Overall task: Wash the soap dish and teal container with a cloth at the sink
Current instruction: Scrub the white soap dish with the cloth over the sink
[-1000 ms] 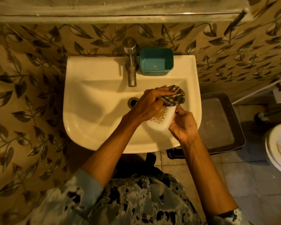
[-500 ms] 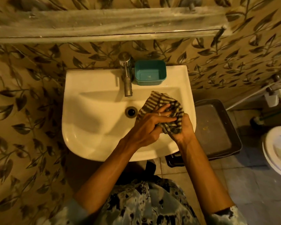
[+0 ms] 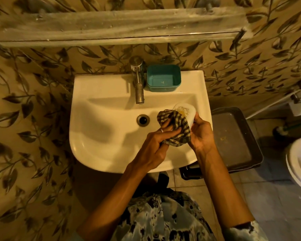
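Over the right side of the white sink [image 3: 101, 136], my right hand [image 3: 202, 134] holds a white soap dish [image 3: 187, 111] with a gold pattern, tilted so its far end shows. My left hand [image 3: 155, 146] grips a striped cloth [image 3: 174, 129] and presses it against the near part of the dish, which it hides. The teal container [image 3: 163, 79] stands upright and empty on the sink's back ledge, just right of the tap, apart from both hands.
A metal tap [image 3: 138, 82] points down over the basin, with the drain [image 3: 142, 120] below it. A dark tray-like bin top [image 3: 233, 140] sits right of the sink. A white toilet [image 3: 299, 162] is at the far right. A shelf [image 3: 111, 26] runs above.
The cloth has slid down off the far end of the soap dish, so the patterned top shows again. Both hands stay over the sink's right side; the view shifted.
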